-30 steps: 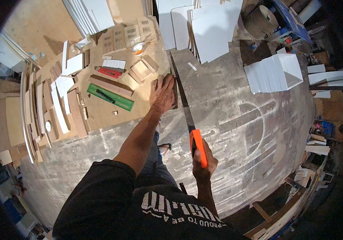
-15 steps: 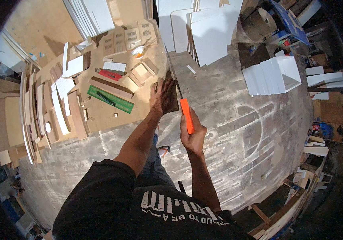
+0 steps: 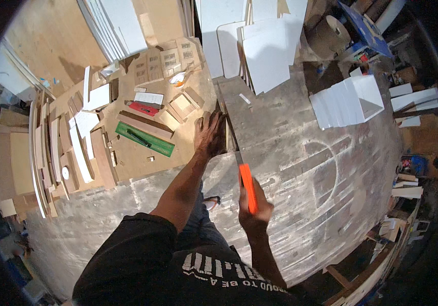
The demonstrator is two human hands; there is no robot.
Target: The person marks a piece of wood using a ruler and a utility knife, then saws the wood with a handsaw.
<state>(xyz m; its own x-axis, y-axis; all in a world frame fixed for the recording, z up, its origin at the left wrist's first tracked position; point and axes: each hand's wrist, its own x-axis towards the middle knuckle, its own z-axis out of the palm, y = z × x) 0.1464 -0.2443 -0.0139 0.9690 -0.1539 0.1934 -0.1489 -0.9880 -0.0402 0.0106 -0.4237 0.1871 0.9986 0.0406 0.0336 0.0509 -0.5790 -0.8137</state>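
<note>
My left hand (image 3: 210, 135) lies flat with its fingers spread, pressing near the right edge of the work table (image 3: 173, 158). Under and beside its fingers is a piece of wood, mostly hidden by the hand. My right hand (image 3: 260, 210) is closed around the orange handle of a handsaw (image 3: 250, 189). The saw's thin blade points away from me and runs close along the wood, just right of my left hand. Left of that hand are a small square wooden frame (image 3: 183, 106) and a green flat strip (image 3: 155, 144) with a slim black tool on it.
Wood strips (image 3: 50, 148), a red flat object (image 3: 142, 108) and a notebook (image 3: 149, 98) cover the table. White boards (image 3: 267, 51) lean at the back. An open white box (image 3: 367, 94) stands right on the worn floor (image 3: 300, 204). Scrap lines the right side.
My right hand has drawn the saw back toward me, its handle now lower in view. My left hand stays on the wood. The whole view has shifted slightly.
</note>
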